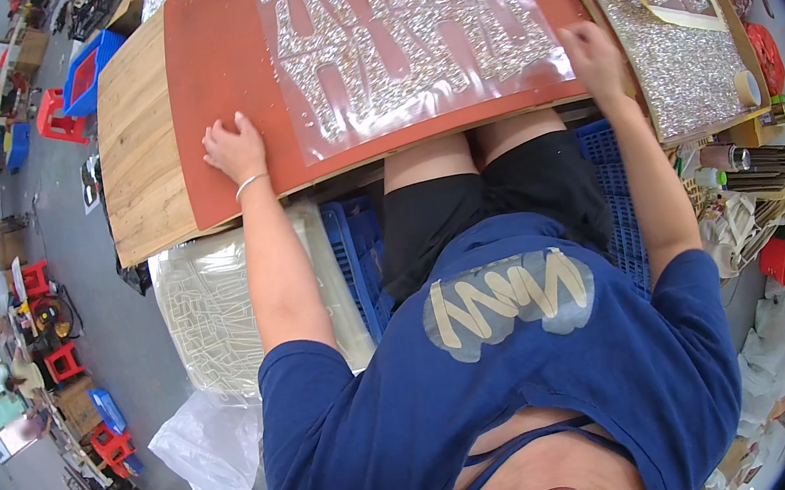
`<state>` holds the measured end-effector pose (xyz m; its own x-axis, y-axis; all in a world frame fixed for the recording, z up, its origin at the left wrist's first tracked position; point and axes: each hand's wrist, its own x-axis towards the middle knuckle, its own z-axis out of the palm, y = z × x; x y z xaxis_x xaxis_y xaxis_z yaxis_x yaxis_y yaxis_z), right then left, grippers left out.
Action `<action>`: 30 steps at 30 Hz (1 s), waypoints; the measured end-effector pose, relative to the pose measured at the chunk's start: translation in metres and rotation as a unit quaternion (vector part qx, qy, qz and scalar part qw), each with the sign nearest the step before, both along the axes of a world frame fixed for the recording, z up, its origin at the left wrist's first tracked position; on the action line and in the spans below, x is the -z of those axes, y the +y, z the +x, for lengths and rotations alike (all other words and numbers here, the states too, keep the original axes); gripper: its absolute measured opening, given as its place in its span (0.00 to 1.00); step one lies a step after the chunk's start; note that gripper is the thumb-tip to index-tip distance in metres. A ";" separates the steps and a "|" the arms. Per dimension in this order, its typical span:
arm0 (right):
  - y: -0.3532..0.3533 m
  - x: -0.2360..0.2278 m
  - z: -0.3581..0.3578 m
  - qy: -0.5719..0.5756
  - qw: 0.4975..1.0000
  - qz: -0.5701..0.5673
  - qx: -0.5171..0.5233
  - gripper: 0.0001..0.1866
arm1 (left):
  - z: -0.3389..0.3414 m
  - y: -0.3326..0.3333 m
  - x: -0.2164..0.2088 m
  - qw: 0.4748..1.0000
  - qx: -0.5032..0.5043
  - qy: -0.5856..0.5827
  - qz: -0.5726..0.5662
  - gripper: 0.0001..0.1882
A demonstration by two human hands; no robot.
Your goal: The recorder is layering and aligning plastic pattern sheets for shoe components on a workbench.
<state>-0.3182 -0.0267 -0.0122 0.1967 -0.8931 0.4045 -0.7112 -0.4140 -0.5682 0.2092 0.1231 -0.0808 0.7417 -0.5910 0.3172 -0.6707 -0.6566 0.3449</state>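
A red-brown mat lies on a wooden table. On the mat rests a clear plastic sheet carrying silver glitter cut-out shapes. My left hand lies on the mat near its front left corner, fingers curled, holding nothing. My right hand rests at the sheet's lower right corner, touching the sheet's edge; whether it pinches the sheet I cannot tell. A thin bracelet circles my left wrist.
A board covered in silver glitter material lies right of the mat, with a tape roll beside it. Blue crates and a stack of clear sheets sit under the table. Red stools and other workers are far left.
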 end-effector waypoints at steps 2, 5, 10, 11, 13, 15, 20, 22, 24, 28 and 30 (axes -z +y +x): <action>-0.021 0.014 -0.099 0.103 0.992 -0.071 0.024 0.08 | 0.013 0.010 0.009 0.990 0.083 0.042 -0.105 0.29; -0.012 0.004 -0.173 0.259 0.964 -0.022 0.054 0.06 | -0.015 0.031 0.006 0.996 0.067 -0.025 0.044 0.31; -0.027 0.021 -0.202 0.263 0.965 0.026 -0.006 0.05 | -0.096 0.042 -0.020 0.984 -0.096 0.046 0.141 0.33; -0.031 0.018 -0.202 0.259 0.966 0.023 -0.009 0.05 | -0.104 0.041 -0.022 0.977 -0.130 0.078 0.147 0.33; -0.039 0.010 -0.189 0.270 0.961 0.028 -0.048 0.05 | -0.093 0.048 -0.010 0.981 -0.126 0.060 0.133 0.34; -0.048 0.003 -0.176 0.257 0.964 0.014 -0.065 0.05 | -0.065 0.065 0.015 0.988 -0.099 0.018 0.114 0.35; -0.059 0.001 -0.172 0.207 0.973 0.016 -0.104 0.04 | -0.064 0.057 0.018 0.987 -0.089 0.012 0.131 0.36; -0.062 0.006 -0.174 0.200 0.974 0.019 -0.102 0.03 | -0.067 0.051 0.016 0.988 -0.088 0.025 0.126 0.37; -0.061 0.006 -0.166 0.167 0.979 0.034 -0.108 0.03 | -0.059 0.056 0.017 0.986 -0.092 0.020 0.135 0.37; -0.063 0.003 -0.161 0.120 0.986 0.035 -0.114 0.06 | -0.059 0.054 0.013 0.980 -0.114 0.043 0.156 0.38; -0.060 -0.013 -0.158 0.149 0.982 0.107 -0.049 0.11 | -0.069 0.048 0.004 0.975 -0.129 0.061 0.172 0.38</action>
